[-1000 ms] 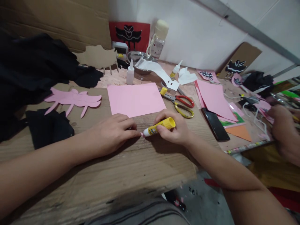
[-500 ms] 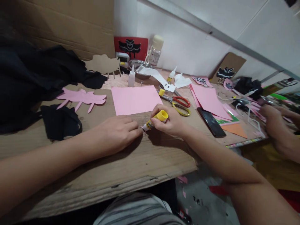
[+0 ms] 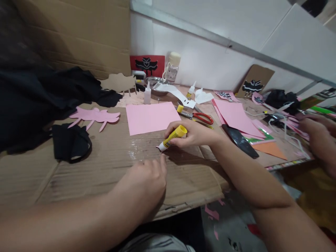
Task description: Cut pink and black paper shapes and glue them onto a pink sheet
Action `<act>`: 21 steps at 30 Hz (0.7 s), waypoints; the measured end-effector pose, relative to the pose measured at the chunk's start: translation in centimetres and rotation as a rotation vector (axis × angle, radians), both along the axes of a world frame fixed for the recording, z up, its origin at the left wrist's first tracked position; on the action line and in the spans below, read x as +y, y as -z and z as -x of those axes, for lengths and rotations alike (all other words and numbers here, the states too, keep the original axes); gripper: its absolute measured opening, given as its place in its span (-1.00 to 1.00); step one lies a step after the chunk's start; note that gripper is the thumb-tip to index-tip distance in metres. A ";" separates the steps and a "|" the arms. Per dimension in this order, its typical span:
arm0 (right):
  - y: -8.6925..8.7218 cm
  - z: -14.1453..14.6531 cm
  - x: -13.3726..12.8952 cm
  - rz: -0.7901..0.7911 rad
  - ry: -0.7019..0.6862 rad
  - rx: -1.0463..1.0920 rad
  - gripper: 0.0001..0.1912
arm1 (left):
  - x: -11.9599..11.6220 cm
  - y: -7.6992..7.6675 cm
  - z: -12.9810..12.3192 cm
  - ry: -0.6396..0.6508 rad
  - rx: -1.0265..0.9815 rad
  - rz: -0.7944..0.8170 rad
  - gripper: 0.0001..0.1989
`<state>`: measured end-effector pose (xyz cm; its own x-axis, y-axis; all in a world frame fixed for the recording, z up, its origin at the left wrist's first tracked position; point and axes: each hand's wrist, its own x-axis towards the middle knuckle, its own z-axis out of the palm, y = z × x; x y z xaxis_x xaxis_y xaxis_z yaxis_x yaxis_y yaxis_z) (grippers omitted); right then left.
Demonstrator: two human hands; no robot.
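A yellow-and-white glue stick point(image 3: 172, 138) is gripped in my right hand point(image 3: 190, 133), tilted with its white end down on the cardboard. A tiny dark scrap point(image 3: 158, 148) shows at that end, too small to name. My left hand point(image 3: 149, 178) lies just in front, index finger reaching to the glue stick's tip and the other fingers curled under. What those curled fingers hold, if anything, is hidden. Behind the hands lies a pink paper sheet point(image 3: 152, 117). Red-handled scissors point(image 3: 202, 117) rest past my right hand, a yellow cap point(image 3: 180, 109) by their blades.
The cardboard work surface point(image 3: 110, 157) carries a pink cut-out point(image 3: 96, 117) and black fabric point(image 3: 70, 141) at left. Squeeze bottles point(image 3: 147, 94) and a metal dish point(image 3: 157, 84) stand behind. Right are pink sheets point(image 3: 240, 117), a black phone point(image 3: 240, 140) and another person's hand point(image 3: 319, 143).
My left hand has drawn back toward me, its index finger now pointing at the glue tip. Wet-looking streaks on the cardboard are uncovered. The right hand keeps the glue stick at nearly the same spot.
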<state>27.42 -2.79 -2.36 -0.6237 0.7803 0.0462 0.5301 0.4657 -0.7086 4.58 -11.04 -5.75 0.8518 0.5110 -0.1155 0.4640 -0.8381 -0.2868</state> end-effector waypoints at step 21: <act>1.4 -1.8 1.2 0.037 0.177 0.432 -0.84 | 1.3 1.0 0.6 0.009 -0.112 0.077 -0.39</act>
